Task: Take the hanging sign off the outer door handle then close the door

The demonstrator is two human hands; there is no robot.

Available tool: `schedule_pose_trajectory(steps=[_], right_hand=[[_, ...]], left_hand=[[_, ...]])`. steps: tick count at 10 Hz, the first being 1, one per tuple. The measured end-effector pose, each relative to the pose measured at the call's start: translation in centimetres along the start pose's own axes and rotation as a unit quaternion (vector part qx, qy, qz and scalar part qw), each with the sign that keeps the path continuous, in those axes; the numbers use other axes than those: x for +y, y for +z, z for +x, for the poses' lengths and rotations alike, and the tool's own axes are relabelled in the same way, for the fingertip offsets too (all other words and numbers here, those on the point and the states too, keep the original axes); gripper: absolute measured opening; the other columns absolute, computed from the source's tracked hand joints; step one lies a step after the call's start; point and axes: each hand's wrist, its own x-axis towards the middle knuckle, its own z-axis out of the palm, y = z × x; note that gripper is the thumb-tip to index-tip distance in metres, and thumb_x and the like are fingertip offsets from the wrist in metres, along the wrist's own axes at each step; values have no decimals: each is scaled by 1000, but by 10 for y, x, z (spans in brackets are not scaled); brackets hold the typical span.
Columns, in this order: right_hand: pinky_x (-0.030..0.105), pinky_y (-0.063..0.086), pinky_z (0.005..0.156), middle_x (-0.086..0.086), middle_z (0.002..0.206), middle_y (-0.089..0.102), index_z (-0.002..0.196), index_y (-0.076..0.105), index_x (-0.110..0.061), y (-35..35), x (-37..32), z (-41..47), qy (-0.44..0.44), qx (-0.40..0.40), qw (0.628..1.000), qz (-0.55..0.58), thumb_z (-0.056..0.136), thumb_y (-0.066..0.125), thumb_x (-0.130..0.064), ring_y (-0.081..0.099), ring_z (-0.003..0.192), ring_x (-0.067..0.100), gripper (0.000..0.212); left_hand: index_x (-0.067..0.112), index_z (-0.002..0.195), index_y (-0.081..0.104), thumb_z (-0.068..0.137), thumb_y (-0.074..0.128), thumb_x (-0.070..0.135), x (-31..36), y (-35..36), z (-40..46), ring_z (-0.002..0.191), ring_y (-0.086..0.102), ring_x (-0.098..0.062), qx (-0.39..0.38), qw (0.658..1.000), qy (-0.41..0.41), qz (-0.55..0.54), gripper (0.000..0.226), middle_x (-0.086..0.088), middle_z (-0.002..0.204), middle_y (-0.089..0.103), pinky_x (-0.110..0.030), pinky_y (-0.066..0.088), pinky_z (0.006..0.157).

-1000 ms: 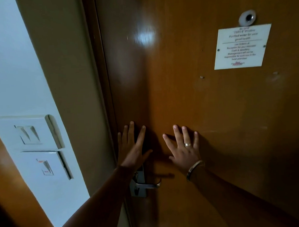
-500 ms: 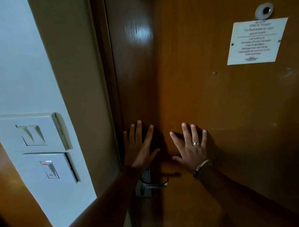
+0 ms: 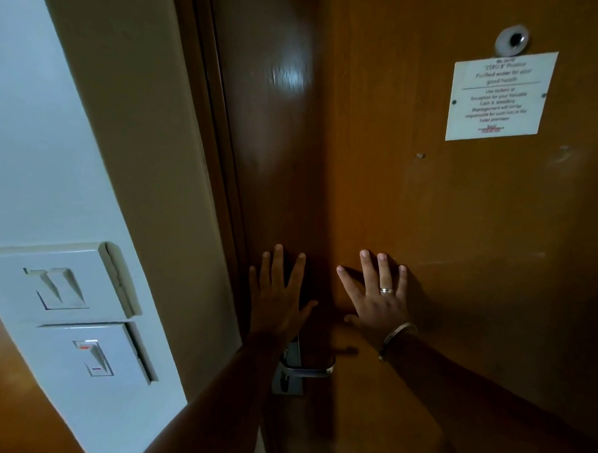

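The brown wooden door (image 3: 409,204) fills the view and sits against its frame (image 3: 219,161) on the left. My left hand (image 3: 280,295) lies flat on the door near its latch edge, fingers spread, holding nothing. My right hand (image 3: 376,295), with a ring and a bracelet, is pressed flat on the door a little to the right. Just below my left hand is the metal inner lever handle (image 3: 307,369) on its plate. No hanging sign is in view.
A white notice (image 3: 501,96) is screwed to the door at upper right, under a peephole (image 3: 512,40). Two white switch plates (image 3: 60,281) are mounted on the pale wall at left, beside the beige frame strip.
Both hands stay flat on the door in the same spots. The view has drifted slightly, so the notice and peephole now sit lower in the picture.
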Motion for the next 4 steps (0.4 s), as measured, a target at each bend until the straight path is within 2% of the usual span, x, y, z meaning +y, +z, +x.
schedule_pose_trajectory(steps=[1,2,3,4], right_hand=[[75,30,98,22,150,36,144,31,-28,3,1,0,0,-1,1000,13,80,12,-81,41,133,47,85],[74,30,100,22,152,33,145,35,-27,9,2,1,6,14,1000,16,81,15,-79,38,135,47,85],[68,23,106,21,155,28,148,31,-26,1,0,-7,-10,19,999,29,86,15,-72,28,140,45,79],[68,24,106,20,157,24,149,28,-27,3,-2,-2,-20,110,992,52,74,67,-56,21,142,42,90]], left_hand=[[23,152,24,68,75,62,-1,3,-1,143,20,-45,5,1000,4,4,105,-24,157,21,-67,24,109],[23,152,23,69,75,60,0,5,0,143,19,-45,10,1000,-1,6,105,-24,158,19,-67,24,109],[24,152,21,71,70,63,1,-4,-5,144,18,-44,15,1000,6,9,102,-23,159,19,-67,21,110],[24,154,19,75,61,68,1,-8,-6,146,14,-41,53,999,10,-2,100,-20,160,15,-65,14,112]])
